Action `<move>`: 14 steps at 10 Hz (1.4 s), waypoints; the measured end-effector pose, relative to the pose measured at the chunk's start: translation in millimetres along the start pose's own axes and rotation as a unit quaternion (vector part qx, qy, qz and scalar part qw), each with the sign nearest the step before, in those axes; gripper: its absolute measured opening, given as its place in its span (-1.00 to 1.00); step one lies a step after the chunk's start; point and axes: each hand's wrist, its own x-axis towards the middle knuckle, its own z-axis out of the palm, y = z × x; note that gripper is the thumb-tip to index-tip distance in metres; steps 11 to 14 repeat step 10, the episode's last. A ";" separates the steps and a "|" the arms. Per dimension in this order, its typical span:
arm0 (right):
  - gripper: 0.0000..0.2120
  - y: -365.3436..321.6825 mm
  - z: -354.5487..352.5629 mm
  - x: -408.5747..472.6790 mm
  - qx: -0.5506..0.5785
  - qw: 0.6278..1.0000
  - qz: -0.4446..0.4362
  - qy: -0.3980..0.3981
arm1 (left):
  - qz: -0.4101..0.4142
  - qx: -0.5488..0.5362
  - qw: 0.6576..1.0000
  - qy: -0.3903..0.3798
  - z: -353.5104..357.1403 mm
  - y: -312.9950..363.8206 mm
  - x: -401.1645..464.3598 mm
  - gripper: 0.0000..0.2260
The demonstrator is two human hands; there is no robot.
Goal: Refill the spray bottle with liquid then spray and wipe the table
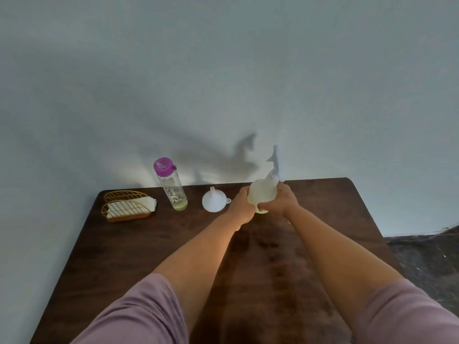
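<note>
- Dark wooden surface (149,244) meets a pale wall.
- Your left hand (242,207) and right hand (280,202) both grasp the sprayer (263,192), beside the funnel (213,201).

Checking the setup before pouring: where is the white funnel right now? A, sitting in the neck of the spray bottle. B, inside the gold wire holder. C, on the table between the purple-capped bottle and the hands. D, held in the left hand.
C: the white funnel lies on the table, right of the purple-capped bottle and left of the left hand, touching neither.
</note>
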 end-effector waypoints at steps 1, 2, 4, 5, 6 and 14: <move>-0.18 2.5 1.5 17.4 -0.005 1.000 0.014 0.008 | -0.004 -0.003 1.000 -0.022 0.9 1.1 18.5 -0.48; -0.17 4.3 5.8 27.6 -0.009 1.000 0.018 0.008 | -0.010 -0.006 1.000 -0.026 -0.5 -2.1 30.7 -0.47; -0.11 6.1 19.2 29.3 -0.070 0.997 0.001 -0.017 | -0.037 -0.002 0.998 -0.053 -0.3 -23.1 36.0 -0.44; -0.10 8.4 22.3 30.4 -0.075 0.997 -0.003 -0.014 | -0.036 -0.019 0.997 -0.064 -0.4 -26.3 34.7 -0.40; -0.08 8.1 24.4 29.6 -0.067 0.998 -0.001 -0.008 | -0.036 -0.025 0.996 -0.078 -1.1 -27.1 34.3 -0.33; -0.13 5.1 13.6 -10.3 -0.012 0.999 0.010 0.043 | 0.028 0.092 0.995 -0.025 7.9 -15.2 1.6 -0.32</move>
